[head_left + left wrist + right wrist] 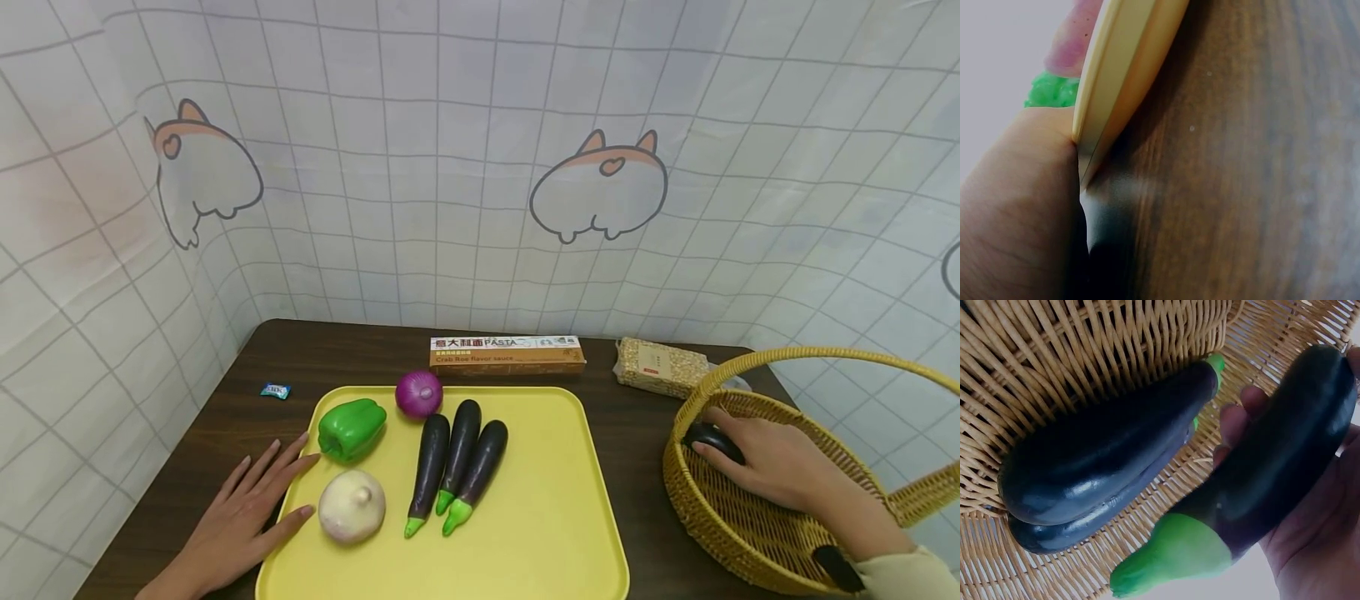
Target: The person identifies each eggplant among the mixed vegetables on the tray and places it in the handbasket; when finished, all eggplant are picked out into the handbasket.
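My right hand (783,460) is inside the wicker basket (686,492), gripping a dark eggplant (1285,450) with a green stem end. Two more eggplants (1110,450) lie side by side against the weave in the right wrist view. My left hand (243,512) rests at the left rim of the yellow tray (547,517), fingers spread and nearly straight. Closest to its fingers are a green bell pepper (351,429) and a whitish round vegetable with a stubby stem (352,507). Three eggplants (457,467) lie together on the tray, with a purple onion (419,395) behind them.
Behind the tray stand a pasta box (507,356) and a vacuum-packed bag of yellowish grains (660,367). A small blue wrapped packet (276,390) lies at the left on the dark wooden table (360,350). The basket's handle (817,353) arches above my right hand.
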`<act>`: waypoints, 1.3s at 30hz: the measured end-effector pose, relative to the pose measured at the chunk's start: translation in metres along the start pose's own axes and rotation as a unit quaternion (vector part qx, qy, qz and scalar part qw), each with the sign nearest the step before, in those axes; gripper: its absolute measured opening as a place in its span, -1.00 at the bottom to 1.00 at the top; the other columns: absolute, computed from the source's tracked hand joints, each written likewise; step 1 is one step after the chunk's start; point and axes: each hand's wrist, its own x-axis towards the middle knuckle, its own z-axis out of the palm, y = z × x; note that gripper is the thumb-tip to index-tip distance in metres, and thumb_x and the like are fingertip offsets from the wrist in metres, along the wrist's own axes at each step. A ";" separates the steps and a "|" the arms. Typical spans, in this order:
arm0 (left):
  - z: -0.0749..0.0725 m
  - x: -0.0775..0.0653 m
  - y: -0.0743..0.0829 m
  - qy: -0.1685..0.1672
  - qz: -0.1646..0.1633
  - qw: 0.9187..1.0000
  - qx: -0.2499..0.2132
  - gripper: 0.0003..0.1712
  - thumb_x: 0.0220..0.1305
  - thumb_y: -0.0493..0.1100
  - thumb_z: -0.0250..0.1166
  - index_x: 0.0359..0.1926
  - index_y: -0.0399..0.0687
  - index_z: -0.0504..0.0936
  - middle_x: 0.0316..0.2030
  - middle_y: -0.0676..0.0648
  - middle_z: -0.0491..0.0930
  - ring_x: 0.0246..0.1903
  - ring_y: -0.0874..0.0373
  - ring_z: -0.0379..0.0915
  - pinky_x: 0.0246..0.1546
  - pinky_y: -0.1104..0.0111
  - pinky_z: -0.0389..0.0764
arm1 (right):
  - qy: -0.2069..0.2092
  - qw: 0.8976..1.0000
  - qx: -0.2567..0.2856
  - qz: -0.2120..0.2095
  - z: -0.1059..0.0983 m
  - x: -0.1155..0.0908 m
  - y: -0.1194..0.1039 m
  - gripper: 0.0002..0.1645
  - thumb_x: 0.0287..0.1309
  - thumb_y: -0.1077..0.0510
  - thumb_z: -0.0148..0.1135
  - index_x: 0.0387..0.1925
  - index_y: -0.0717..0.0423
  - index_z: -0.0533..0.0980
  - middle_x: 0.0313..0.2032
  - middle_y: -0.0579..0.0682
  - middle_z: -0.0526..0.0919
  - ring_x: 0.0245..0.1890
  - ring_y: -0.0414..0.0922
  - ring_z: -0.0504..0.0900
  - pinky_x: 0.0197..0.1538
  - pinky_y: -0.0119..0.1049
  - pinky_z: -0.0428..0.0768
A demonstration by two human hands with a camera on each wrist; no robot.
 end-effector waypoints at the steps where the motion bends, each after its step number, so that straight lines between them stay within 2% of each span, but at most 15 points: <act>1: 0.000 0.000 0.000 0.001 0.000 1.000 0.000 -0.23 0.51 0.19 0.29 0.62 0.24 0.30 0.65 0.02 0.07 0.58 -0.23 -0.04 0.57 0.02 -0.33 | 0.000 1.000 -0.001 -0.001 0.001 0.000 0.000 -0.45 0.44 -0.28 0.28 0.14 0.04 0.55 -0.29 -0.15 0.69 -0.41 -0.20 0.60 -0.48 -0.11 0.53; 4: -0.001 0.000 0.001 0.002 0.000 1.000 0.000 -0.23 0.51 0.19 0.29 0.62 0.23 0.31 0.64 0.01 0.08 0.58 -0.22 -0.03 0.57 0.02 -0.33 | -0.002 1.000 0.004 0.000 0.002 0.001 -0.001 -0.45 0.42 -0.29 0.30 0.14 0.02 0.54 -0.35 -0.20 0.64 -0.47 -0.26 0.52 -0.51 -0.17 0.46; 7: -0.001 -0.001 0.000 0.002 0.000 1.000 -0.005 -0.23 0.50 0.18 0.30 0.62 0.24 0.29 0.64 0.00 0.08 0.58 -0.22 -0.03 0.57 0.02 -0.33 | -0.007 1.000 0.005 0.002 0.003 0.001 -0.001 -0.37 0.40 -0.31 0.32 0.20 0.05 0.55 -0.32 -0.18 0.66 -0.46 -0.26 0.52 -0.51 -0.18 0.46; 13: 0.001 -0.003 0.000 0.004 0.002 1.000 -0.005 -0.21 0.50 0.16 0.31 0.64 0.27 0.27 0.65 0.01 0.06 0.58 -0.22 -0.04 0.57 0.01 -0.31 | -0.014 1.000 -0.005 -0.001 0.006 0.001 0.001 -0.25 0.36 -0.37 0.33 0.24 0.12 0.58 -0.16 -0.02 0.75 -0.37 -0.12 0.67 -0.50 -0.10 0.55; 16: 0.001 -0.003 0.000 0.002 0.001 1.000 -0.005 -0.21 0.50 0.17 0.30 0.64 0.28 0.26 0.65 0.02 0.05 0.59 -0.21 -0.05 0.57 0.01 -0.33 | -0.010 1.000 -0.001 -0.008 0.007 0.000 0.003 -0.41 0.35 -0.33 0.37 0.10 0.02 0.61 -0.31 -0.19 0.69 -0.47 -0.25 0.58 -0.57 -0.19 0.49; 20: 0.000 -0.003 0.000 -0.001 0.000 1.000 -0.005 -0.22 0.51 0.17 0.29 0.64 0.27 0.27 0.65 0.02 0.05 0.59 -0.20 -0.06 0.57 0.02 -0.34 | -0.003 1.000 0.008 -0.019 0.008 0.000 0.005 -0.60 0.34 -0.27 0.42 -0.07 -0.11 0.58 -0.47 -0.40 0.48 -0.58 -0.42 0.37 -0.61 -0.30 0.39; 31: -0.001 -0.002 0.001 0.000 0.001 1.000 -0.004 -0.22 0.51 0.17 0.29 0.64 0.26 0.28 0.65 0.03 0.05 0.59 -0.21 -0.05 0.57 0.01 -0.33 | 0.024 0.999 -0.012 -0.038 -0.002 -0.002 -0.003 -0.62 0.31 -0.20 0.47 -0.08 -0.08 0.61 -0.46 -0.43 0.49 -0.58 -0.47 0.38 -0.61 -0.34 0.40; 39: -0.002 -0.001 0.000 -0.005 -0.002 1.000 -0.008 -0.22 0.52 0.17 0.28 0.64 0.27 0.26 0.66 0.02 0.04 0.59 -0.22 -0.05 0.57 0.02 -0.35 | 0.041 0.998 -0.005 -0.048 -0.020 -0.012 -0.018 -0.78 0.32 -0.15 0.48 -0.29 -0.34 0.54 -0.47 -0.51 0.40 -0.58 -0.49 0.30 -0.57 -0.37 0.36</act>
